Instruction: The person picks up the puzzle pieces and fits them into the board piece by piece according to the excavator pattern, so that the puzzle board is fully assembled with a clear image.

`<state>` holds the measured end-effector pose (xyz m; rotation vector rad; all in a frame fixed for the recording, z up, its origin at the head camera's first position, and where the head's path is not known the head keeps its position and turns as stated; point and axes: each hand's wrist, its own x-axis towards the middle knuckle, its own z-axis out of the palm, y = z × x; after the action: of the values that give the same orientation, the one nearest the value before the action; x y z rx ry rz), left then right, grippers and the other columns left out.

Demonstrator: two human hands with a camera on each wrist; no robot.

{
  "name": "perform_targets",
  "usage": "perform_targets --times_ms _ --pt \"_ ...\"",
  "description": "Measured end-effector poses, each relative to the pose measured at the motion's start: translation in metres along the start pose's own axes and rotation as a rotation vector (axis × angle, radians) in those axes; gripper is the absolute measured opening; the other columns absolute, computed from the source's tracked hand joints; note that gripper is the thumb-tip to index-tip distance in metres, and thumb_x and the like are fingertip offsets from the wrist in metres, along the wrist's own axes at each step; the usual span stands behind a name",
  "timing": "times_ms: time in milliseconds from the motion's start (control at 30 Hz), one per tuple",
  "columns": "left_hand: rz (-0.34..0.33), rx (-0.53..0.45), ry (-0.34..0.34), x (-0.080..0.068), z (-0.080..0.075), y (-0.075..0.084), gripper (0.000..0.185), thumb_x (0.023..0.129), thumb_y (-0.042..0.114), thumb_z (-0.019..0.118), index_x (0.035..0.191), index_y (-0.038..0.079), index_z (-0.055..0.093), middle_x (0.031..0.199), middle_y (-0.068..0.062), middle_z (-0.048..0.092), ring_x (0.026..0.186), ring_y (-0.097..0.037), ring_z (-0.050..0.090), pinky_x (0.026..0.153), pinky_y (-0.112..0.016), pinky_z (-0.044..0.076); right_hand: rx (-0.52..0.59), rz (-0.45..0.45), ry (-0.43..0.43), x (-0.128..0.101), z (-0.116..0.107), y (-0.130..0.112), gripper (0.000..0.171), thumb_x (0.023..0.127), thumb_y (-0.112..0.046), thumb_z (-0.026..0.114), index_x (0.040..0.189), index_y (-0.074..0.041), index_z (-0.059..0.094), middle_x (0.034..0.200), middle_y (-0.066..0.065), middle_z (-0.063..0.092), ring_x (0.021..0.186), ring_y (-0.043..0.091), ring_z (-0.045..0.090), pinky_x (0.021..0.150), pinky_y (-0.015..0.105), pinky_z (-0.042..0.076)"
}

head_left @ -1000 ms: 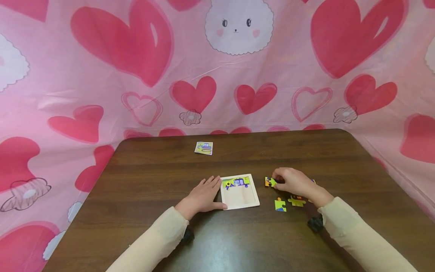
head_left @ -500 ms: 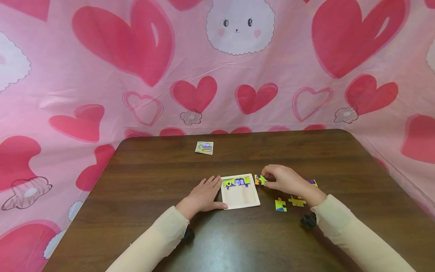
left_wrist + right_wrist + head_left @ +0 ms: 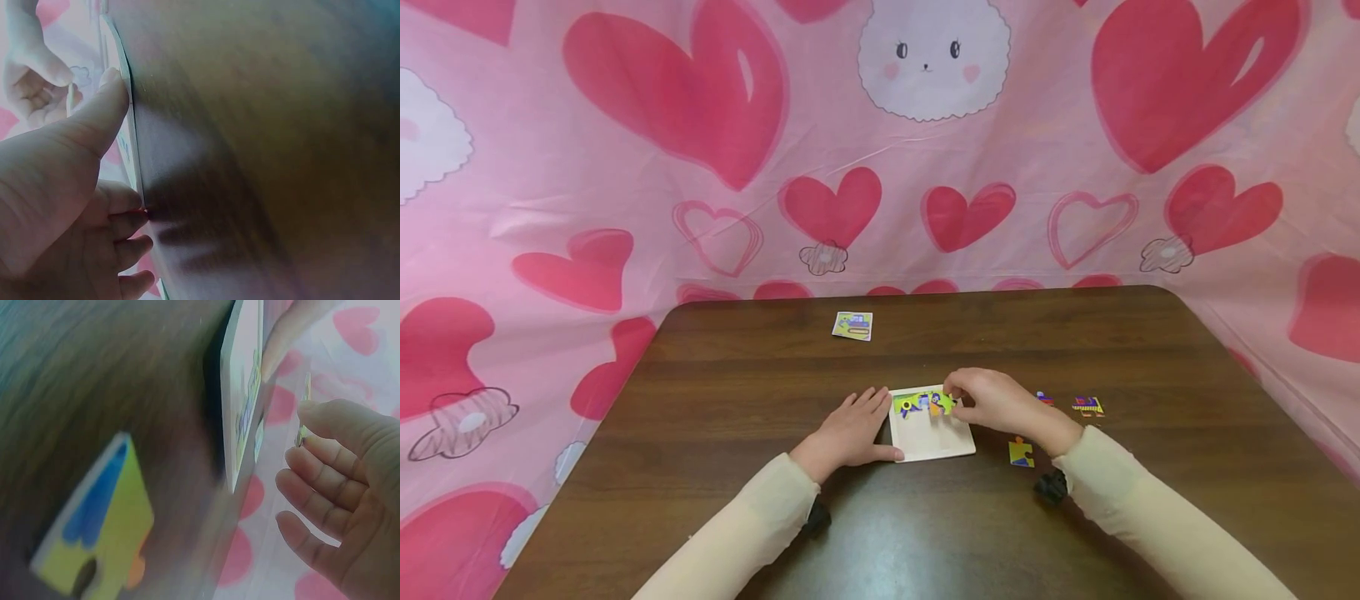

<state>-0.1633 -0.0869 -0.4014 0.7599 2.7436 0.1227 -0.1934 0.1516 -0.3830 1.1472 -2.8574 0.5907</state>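
Pinching a puzzle piece (image 3: 937, 406), right hand (image 3: 992, 402) hovers over the top edge of the white puzzle tray (image 3: 931, 446); thumb and forefinger closed on it, other fingers loosely curled. Piece sits just above the already-filled top row, probably being lined up with a slot, though the wrist view is too blurred to confirm contact with the tray.

Left hand (image 3: 850, 433) lies flat on the desk (image 3: 737, 392), fingers straight, thumb pressed along the tray's left and near edge. Looks like a brace so the tray doesn't slide while the piece goes in. Holds nothing.

Loose pieces lie right of the tray within the right hand's reach: yellow-blue piece (image 3: 1020, 452) near the right wrist, two more (image 3: 1087, 406) farther right. Small picture card (image 3: 852, 325) sits well apart at the far side of the desk, likely kept in sight as reference. Pink heart-print cloth (image 3: 700, 167) hangs behind.
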Motion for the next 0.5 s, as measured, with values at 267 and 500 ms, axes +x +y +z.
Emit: perform_targets --times_ms 267,500 --pt "0.005 -0.007 -0.001 -0.001 -0.002 0.000 0.088 0.081 0.058 0.057 0.142 0.000 0.030 0.148 -0.013 0.025 0.135 -0.028 0.021 0.107 -0.044 0.018 0.045 -0.005 -0.053 0.011 0.013 -0.017 0.017 0.075 -0.012 0.073 0.088 -0.009 0.063 0.076 -0.005 0.054 0.065 0.011 0.048 0.059 0.025 0.041" --pt "0.004 0.002 0.004 -0.001 -0.001 0.000 0.088 0.082 0.058 0.057 0.143 0.000 0.030 0.148 -0.013 0.025 0.135 -0.028 0.021 0.107 -0.044 0.019 -0.002 -0.069 -0.042 0.019 0.025 -0.027 0.014 0.072 -0.011 0.073 0.080 -0.010 0.061 0.067 -0.007 0.048 0.060 0.009 0.042 0.056 0.024 0.036"
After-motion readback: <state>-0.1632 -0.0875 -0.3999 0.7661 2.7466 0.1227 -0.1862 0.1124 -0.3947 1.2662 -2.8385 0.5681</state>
